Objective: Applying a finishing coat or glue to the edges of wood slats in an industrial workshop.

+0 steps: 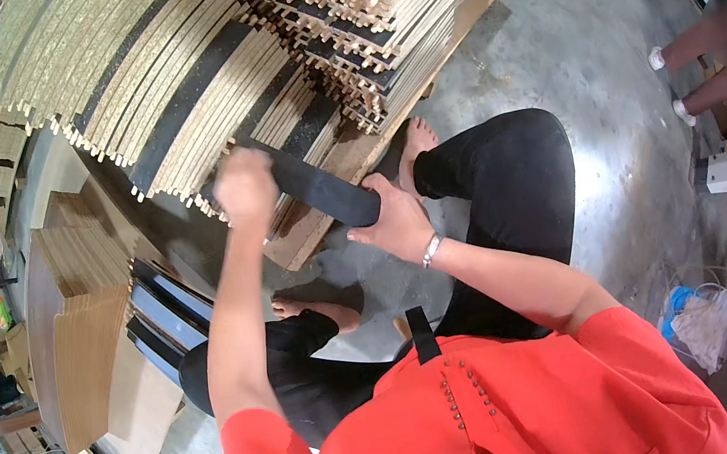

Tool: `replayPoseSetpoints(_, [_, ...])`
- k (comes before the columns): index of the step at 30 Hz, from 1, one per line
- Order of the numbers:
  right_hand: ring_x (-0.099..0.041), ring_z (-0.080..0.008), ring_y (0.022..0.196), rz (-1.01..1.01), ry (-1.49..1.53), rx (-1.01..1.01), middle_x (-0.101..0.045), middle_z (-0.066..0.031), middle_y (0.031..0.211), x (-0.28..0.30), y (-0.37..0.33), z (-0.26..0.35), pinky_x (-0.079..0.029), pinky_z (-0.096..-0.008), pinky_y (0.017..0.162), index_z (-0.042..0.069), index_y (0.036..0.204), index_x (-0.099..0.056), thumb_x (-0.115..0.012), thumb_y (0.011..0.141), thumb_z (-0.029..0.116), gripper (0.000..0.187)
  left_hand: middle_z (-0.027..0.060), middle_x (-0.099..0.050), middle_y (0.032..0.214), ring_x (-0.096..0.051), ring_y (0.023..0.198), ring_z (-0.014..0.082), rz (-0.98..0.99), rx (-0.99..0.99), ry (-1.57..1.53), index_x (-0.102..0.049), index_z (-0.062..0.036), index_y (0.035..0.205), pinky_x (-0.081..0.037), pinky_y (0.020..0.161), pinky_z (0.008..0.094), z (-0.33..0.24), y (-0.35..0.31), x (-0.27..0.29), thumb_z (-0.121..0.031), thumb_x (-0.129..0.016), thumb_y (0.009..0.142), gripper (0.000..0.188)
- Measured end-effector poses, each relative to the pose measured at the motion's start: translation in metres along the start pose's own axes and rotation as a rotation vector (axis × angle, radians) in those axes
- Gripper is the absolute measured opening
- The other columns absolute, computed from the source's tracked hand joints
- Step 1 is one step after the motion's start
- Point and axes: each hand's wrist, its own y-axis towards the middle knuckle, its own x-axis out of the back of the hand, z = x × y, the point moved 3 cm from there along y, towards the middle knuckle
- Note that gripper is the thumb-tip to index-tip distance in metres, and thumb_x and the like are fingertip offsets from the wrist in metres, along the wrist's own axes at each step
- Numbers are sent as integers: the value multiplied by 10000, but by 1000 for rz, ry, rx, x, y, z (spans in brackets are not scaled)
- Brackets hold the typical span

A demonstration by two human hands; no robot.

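Observation:
My right hand (397, 221) grips the near end of a narrow black board (317, 184), thumb on one side and fingers on the other. The board slants up and left from that hand. At its far end my left hand (246, 189) is closed like a fist, smeared by motion; what it holds, if anything, is hidden. A small wooden dowel tip shows just above this hand. Beyond both hands rises a big stack of chipboard panels (162, 78), some black-faced, with wooden dowels sticking out of their edges.
The stack rests on a wooden base (298, 239). To the left stand brown panels (89, 324) and blue-grey boards (168, 305). My bare feet (415, 145) and bent knees frame the work. Another person's legs (705, 65) are at right, near a plastic bag (707, 327).

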Motion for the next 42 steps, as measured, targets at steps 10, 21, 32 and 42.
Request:
replayPoseSetpoints(10, [-634, -285, 632, 475, 794, -267, -629, -140, 834, -10, -1, -3, -541, -378, 592, 27, 1309, -484, -650, 854, 228, 525, 113, -629, 755, -611, 660, 305, -144, 397, -135, -656, -59, 754, -478, 599, 400, 38, -29, 75, -62, -673, 766, 21])
replayPoseSetpoints(21, [-626, -279, 604, 702, 1209, -547, -660, -214, 864, -22, 2, -9, -515, -398, 540, -5, 1070, -555, -257, 966, 324, 456, 90, -546, 724, -598, 716, 286, -7, 35, -168, -636, -101, 769, -509, 612, 402, -35, -29, 38, -71, -629, 743, 40])
replayPoseSetpoints(32, [-609, -279, 551, 730, 1191, -531, -665, -231, 840, -19, 9, -13, -490, -367, 451, 1, 1084, -542, -243, 968, 295, 435, 101, -576, 737, -586, 715, 292, 225, -135, -100, -631, -94, 747, -490, 642, 397, -65, -26, 54, -109, -579, 746, 55])
replayPoseSetpoints(42, [-644, -322, 600, 749, 1158, -541, -653, -248, 918, -18, 11, -23, -526, -369, 492, 15, 1234, -496, -274, 969, 389, 509, 83, -538, 728, -590, 705, 289, -6, 16, -142, -625, -136, 732, -491, 613, 422, -24, -30, 33, -95, -602, 768, 59])
